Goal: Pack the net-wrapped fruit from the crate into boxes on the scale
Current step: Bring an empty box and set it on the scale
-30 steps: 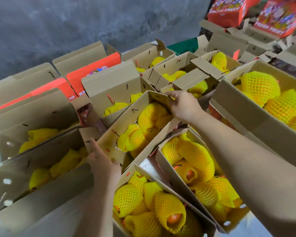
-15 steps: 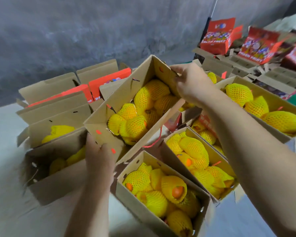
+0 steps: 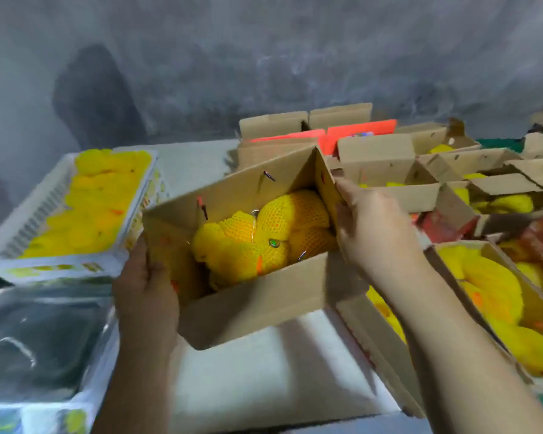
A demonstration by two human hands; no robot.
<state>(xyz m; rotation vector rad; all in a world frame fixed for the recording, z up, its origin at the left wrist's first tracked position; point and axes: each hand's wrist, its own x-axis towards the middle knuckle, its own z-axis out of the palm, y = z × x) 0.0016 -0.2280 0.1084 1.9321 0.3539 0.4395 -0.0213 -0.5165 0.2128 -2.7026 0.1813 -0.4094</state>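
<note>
Head camera footage showed an open cardboard box (image 3: 257, 296) carried between two bare hands, tilted so that its far corner stood higher than its near one. The left hand (image 3: 146, 286) was wrapped round the box's near-left corner, thumb laid along the inner edge of the wall and the remaining fingers hidden beneath or behind the cardboard. The right hand (image 3: 369, 227) was clamped on the far-right wall, its fingers curled over the top edge near the raised corner. Between the two hands, inside the box, several pieces of net-wrapped fruit (image 3: 264, 233) were piled (one carried a small green sticker), filling most of the interior below the rim.

A white crate (image 3: 60, 267) heaped with more yellow netted fruit was seen to the left of the box, just beyond the left hand and apart from it. Nearer the camera on the left, a dark glossy platform (image 3: 38, 339) with a pale rim was visible; whether this was the scale could not be told through the blur. To the right of the right forearm, other boxes (image 3: 452, 170) of netted fruit were ranged in rows against a grey wall (image 3: 264, 57), some with flaps standing open
</note>
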